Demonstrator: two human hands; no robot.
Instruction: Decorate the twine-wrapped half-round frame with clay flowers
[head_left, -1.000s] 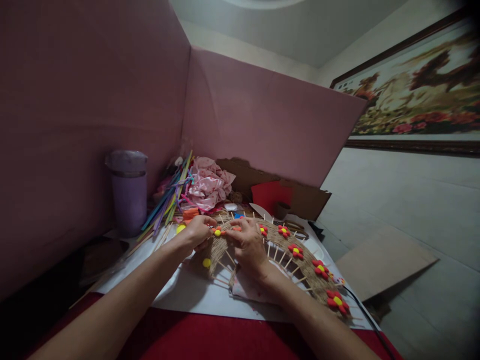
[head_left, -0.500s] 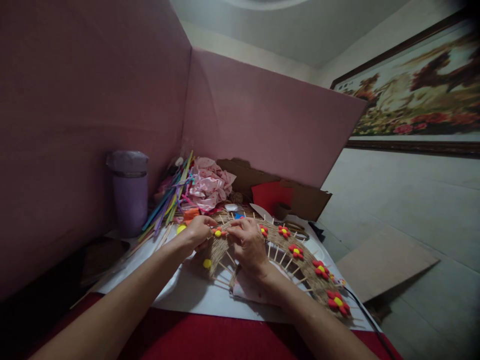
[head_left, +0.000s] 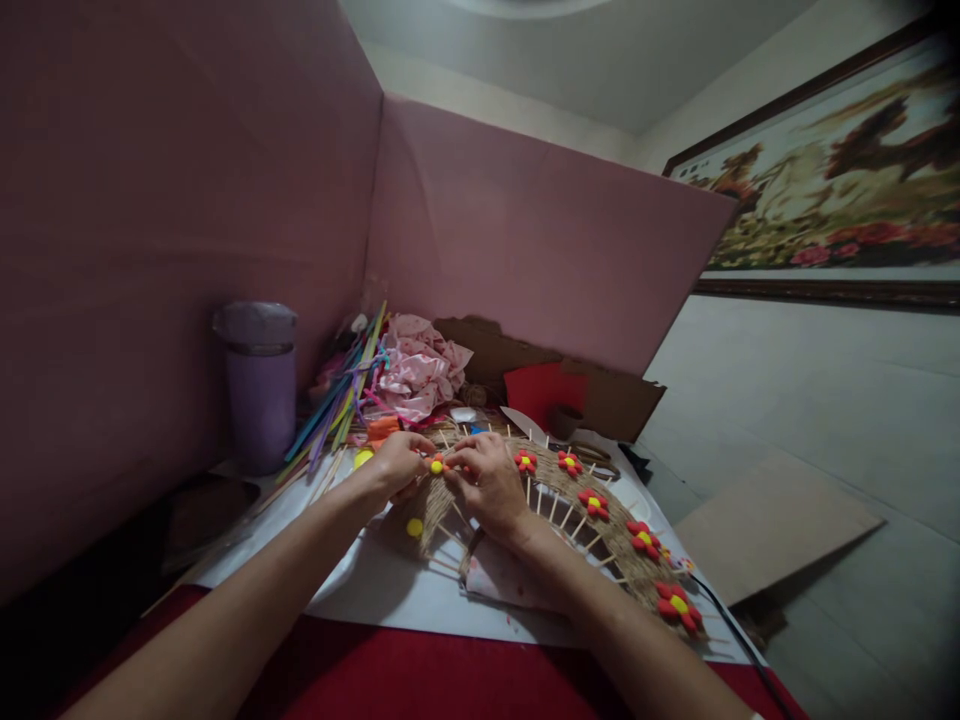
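Note:
An arch of woven brown twine (head_left: 442, 495) on thin wooden sticks lies before me. On its left part sits a small orange flower with a yellow centre (head_left: 437, 467), apparently of clay. My left hand (head_left: 399, 466) closes its fingertips on the flower's left side. From the other side, my right hand (head_left: 491, 485) pinches at its right petals; fingers partly hide them. Several red flowers with yellow centres, such as the large red flower (head_left: 678, 606), run along the right part of the arch. A yellow disc (head_left: 415, 527) rests on the twine below my left hand.
A purple lidded cup (head_left: 261, 400) stands at the left by coloured pipe cleaners (head_left: 337, 400). Crumpled pink fabric (head_left: 420, 370), a red sheet (head_left: 541, 393) and scissors (head_left: 596, 457) lie behind the arch. A black cable (head_left: 724, 610) runs along the right edge.
My right hand has shifted slightly left, closer to the orange flower's centre, uncovering the red flower beside it. My left hand stays nearly in place.

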